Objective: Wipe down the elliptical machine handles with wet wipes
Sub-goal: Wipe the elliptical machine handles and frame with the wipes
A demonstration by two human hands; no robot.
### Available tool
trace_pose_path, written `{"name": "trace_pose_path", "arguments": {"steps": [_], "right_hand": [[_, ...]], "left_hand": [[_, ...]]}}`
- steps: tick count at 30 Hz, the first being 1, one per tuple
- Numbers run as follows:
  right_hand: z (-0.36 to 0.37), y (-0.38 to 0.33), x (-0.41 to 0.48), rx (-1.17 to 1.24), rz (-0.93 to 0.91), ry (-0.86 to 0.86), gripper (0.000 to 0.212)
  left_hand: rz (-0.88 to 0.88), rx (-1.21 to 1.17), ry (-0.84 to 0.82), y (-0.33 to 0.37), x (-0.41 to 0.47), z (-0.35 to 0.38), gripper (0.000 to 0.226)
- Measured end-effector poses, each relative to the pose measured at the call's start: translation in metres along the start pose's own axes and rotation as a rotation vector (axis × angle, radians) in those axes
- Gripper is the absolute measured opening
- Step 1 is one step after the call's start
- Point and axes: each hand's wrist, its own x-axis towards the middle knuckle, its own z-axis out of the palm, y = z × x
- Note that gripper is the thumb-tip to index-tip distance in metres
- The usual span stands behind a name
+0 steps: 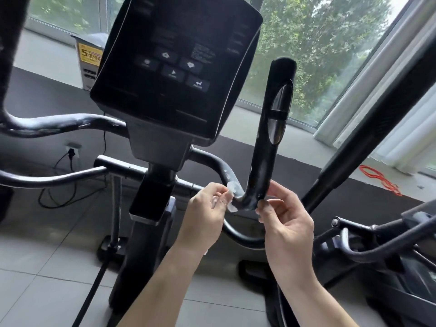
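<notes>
The right fixed handle (266, 138) of the elliptical rises black and upright from a bend at centre, with a silver sensor pad near its top. A thin, wet, translucent wipe (232, 195) is wrapped around the bend at the handle's base. My left hand (207, 213) pinches the wipe's left end beside the bend. My right hand (285, 220) has its fingers curled against the right side of the bend; the wipe's right end is hidden behind the handle. The left handle (61, 123) curves away at far left, smeared with whitish marks.
The black console (177, 67) stands above and left of my hands. A long moving arm (368, 138) slants up at right. A second machine (389, 244) sits at lower right. Power cables (70, 175) and a red cord (379, 178) lie near the window sill.
</notes>
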Motion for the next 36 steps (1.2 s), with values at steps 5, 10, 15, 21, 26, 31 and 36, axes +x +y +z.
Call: {"name": "trace_pose_path", "arguments": {"steps": [5,10,15,21,26,31,36], "right_hand": [[0.006,0.004,-0.002,-0.027,-0.009,0.062,0.038],[0.009,0.002,-0.002,-0.015,0.013,0.082,0.039],[0.012,0.0,-0.002,0.013,0.033,0.091,0.037],[0.014,0.003,-0.003,0.006,0.036,0.098,0.036],[0.013,0.002,-0.003,-0.002,0.036,0.096,0.032],[0.012,0.0,-0.005,-0.001,0.021,0.084,0.033],[0.012,0.0,-0.003,0.011,0.028,0.07,0.027]], "left_hand": [[0.041,-0.174,-0.05,0.019,-0.004,-0.003,0.014],[0.115,-0.477,-0.073,0.062,-0.002,-0.01,0.011],[0.06,-0.489,-0.056,0.083,0.024,-0.009,0.018],[0.038,-0.581,-0.036,0.084,0.021,-0.008,0.025],[0.058,-0.457,-0.018,0.069,0.025,-0.006,0.014],[-0.04,-0.29,-0.07,0.034,0.008,0.004,0.007],[-0.044,-0.62,-0.058,0.069,0.015,-0.012,0.025]]}}
